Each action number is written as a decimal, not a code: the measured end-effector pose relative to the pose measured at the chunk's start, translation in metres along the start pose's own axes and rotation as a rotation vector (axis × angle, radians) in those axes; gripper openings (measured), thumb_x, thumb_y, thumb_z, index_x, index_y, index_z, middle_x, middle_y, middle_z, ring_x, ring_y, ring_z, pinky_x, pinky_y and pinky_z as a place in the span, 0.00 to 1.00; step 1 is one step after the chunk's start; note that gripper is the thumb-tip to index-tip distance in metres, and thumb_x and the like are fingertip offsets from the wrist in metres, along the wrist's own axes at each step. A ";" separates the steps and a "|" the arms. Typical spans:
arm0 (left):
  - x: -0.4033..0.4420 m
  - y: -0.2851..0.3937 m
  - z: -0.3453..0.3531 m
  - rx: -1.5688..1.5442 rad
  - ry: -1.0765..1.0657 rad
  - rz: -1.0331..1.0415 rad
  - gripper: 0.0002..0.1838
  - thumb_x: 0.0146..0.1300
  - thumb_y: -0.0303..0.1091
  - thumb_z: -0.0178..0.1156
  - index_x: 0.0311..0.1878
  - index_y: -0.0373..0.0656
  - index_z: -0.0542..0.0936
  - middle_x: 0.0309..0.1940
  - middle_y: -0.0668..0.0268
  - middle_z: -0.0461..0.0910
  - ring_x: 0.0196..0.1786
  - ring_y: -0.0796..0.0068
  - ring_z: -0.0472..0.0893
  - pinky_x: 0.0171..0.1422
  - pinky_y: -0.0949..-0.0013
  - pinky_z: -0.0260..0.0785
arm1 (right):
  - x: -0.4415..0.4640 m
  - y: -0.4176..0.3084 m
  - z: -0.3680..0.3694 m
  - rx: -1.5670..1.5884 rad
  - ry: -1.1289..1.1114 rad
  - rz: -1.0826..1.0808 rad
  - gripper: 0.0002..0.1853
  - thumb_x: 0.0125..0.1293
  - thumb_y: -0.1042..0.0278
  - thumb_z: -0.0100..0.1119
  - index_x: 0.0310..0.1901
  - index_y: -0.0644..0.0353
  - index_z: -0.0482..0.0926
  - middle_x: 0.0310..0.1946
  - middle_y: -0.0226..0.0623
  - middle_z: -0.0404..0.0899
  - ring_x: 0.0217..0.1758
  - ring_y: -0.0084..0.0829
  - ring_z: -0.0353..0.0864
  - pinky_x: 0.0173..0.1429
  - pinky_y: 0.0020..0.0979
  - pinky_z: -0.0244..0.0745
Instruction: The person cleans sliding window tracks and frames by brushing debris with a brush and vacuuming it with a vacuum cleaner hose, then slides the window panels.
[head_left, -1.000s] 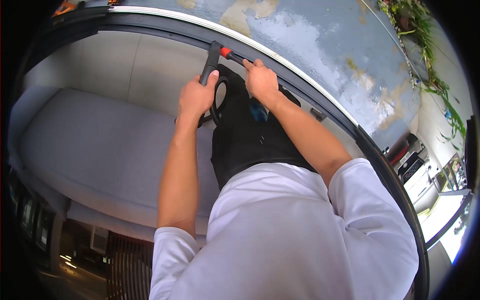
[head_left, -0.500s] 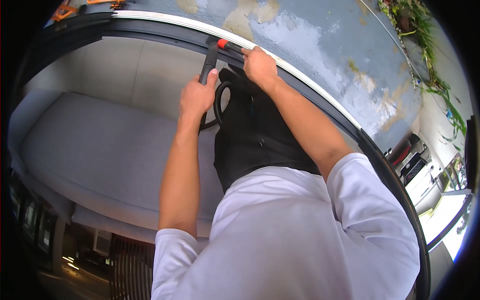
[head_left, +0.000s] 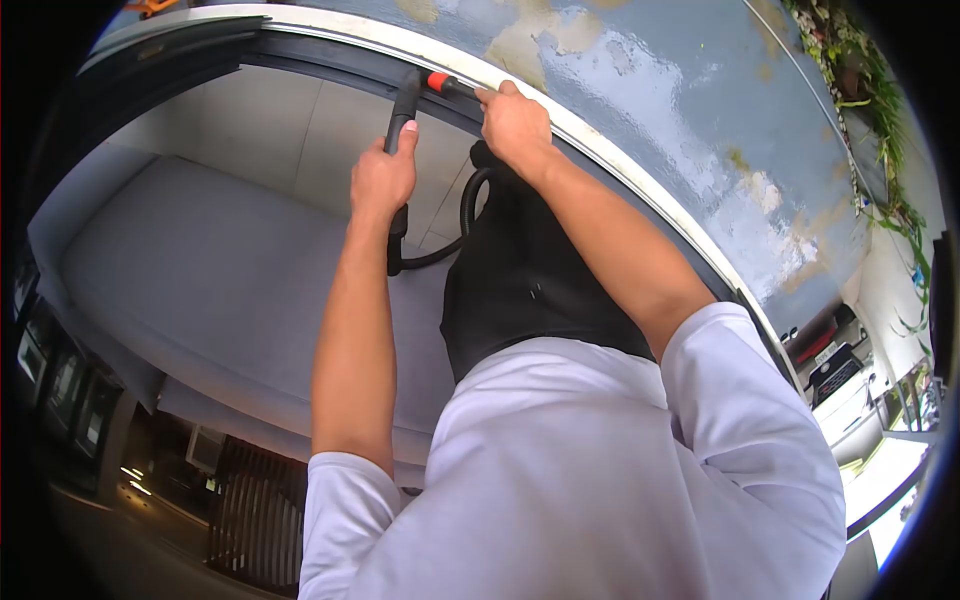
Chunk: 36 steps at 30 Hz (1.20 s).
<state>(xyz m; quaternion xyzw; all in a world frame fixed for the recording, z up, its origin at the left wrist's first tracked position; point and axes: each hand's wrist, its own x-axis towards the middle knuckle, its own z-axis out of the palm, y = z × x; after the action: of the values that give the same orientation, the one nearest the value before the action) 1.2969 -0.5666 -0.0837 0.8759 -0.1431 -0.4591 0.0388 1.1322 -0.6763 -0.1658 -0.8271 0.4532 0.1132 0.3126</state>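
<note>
Left hand (head_left: 383, 180), fingers wrapped round a rigid black tube (head_left: 405, 105), and right hand (head_left: 517, 125), fingers gripping a black, red-banded, brush-like tool (head_left: 450, 86), should work tip-to-tip along the dark-grey track (head_left: 330, 57).

Vacuum tube (head_left: 403, 105), black, rigid, gripped in our left hand (head_left: 383, 180); nozzle end at the dark track (head_left: 330, 57), between its inner edge and white outer edge. Its black hose (head_left: 430, 262) curves up below our grip.

Brush (head_left: 458, 90), dark handle, red collar, held in our right hand (head_left: 517, 125) near that outer edge; head just beside the nozzle, bristles too small to make out.
</note>
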 end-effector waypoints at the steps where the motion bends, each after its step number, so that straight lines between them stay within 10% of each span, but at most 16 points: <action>1: 0.002 0.005 -0.010 -0.075 -0.071 -0.077 0.39 0.71 0.69 0.50 0.50 0.35 0.84 0.35 0.49 0.86 0.37 0.53 0.88 0.50 0.54 0.77 | -0.011 -0.006 -0.009 -0.007 0.007 0.011 0.16 0.75 0.64 0.55 0.59 0.50 0.85 0.48 0.48 0.81 0.43 0.52 0.86 0.48 0.50 0.82; 4: 0.002 0.003 -0.007 -0.115 -0.187 -0.060 0.38 0.71 0.69 0.51 0.49 0.36 0.84 0.28 0.55 0.84 0.25 0.61 0.84 0.41 0.58 0.76 | -0.081 0.033 -0.043 0.015 -0.112 0.165 0.21 0.73 0.68 0.55 0.66 0.48 0.81 0.50 0.48 0.80 0.43 0.53 0.88 0.49 0.51 0.84; 9: -0.009 0.009 0.010 0.003 -0.150 -0.043 0.40 0.70 0.70 0.50 0.54 0.36 0.84 0.51 0.39 0.84 0.61 0.39 0.80 0.66 0.49 0.70 | -0.053 0.031 -0.003 0.008 -0.116 0.174 0.24 0.69 0.70 0.59 0.67 0.48 0.80 0.54 0.48 0.78 0.45 0.53 0.88 0.50 0.50 0.84; 16: 0.003 0.003 -0.038 -0.130 0.037 -0.148 0.39 0.71 0.70 0.51 0.47 0.34 0.83 0.30 0.52 0.85 0.42 0.49 0.87 0.51 0.52 0.75 | 0.013 -0.039 -0.028 0.034 -0.058 0.004 0.17 0.73 0.67 0.55 0.61 0.50 0.84 0.47 0.47 0.81 0.43 0.51 0.87 0.48 0.50 0.83; 18: -0.008 0.006 -0.042 -0.251 -0.145 -0.118 0.34 0.73 0.65 0.55 0.40 0.36 0.80 0.19 0.68 0.72 0.21 0.74 0.74 0.33 0.65 0.69 | -0.025 0.004 -0.054 -0.015 -0.080 0.084 0.17 0.74 0.65 0.56 0.61 0.47 0.85 0.46 0.45 0.81 0.42 0.50 0.87 0.47 0.50 0.83; 25: 0.009 -0.028 -0.004 -0.073 0.014 -0.057 0.34 0.71 0.68 0.53 0.40 0.39 0.81 0.22 0.64 0.78 0.24 0.69 0.80 0.37 0.61 0.72 | 0.027 -0.040 -0.013 -0.075 -0.123 -0.065 0.24 0.67 0.73 0.57 0.65 0.51 0.81 0.55 0.52 0.79 0.44 0.53 0.89 0.50 0.51 0.84; 27: 0.016 -0.029 -0.030 -0.122 0.051 -0.136 0.39 0.70 0.70 0.52 0.48 0.35 0.84 0.42 0.43 0.86 0.52 0.40 0.85 0.58 0.47 0.74 | 0.073 -0.091 -0.003 -0.019 -0.072 -0.132 0.22 0.66 0.73 0.59 0.62 0.53 0.82 0.53 0.54 0.80 0.43 0.54 0.89 0.51 0.50 0.84; 36: 0.038 -0.055 -0.060 -0.153 -0.130 -0.051 0.39 0.71 0.70 0.49 0.53 0.39 0.85 0.49 0.44 0.86 0.59 0.44 0.83 0.63 0.50 0.72 | -0.055 -0.018 -0.034 -0.066 -0.178 0.081 0.18 0.73 0.63 0.58 0.62 0.43 0.85 0.45 0.41 0.80 0.43 0.48 0.87 0.49 0.48 0.82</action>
<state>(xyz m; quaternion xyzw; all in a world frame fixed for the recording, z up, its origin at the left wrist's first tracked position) 1.3780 -0.5285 -0.0908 0.8422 -0.0873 -0.5253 0.0845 1.1124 -0.6532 -0.1057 -0.8046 0.4529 0.2135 0.3192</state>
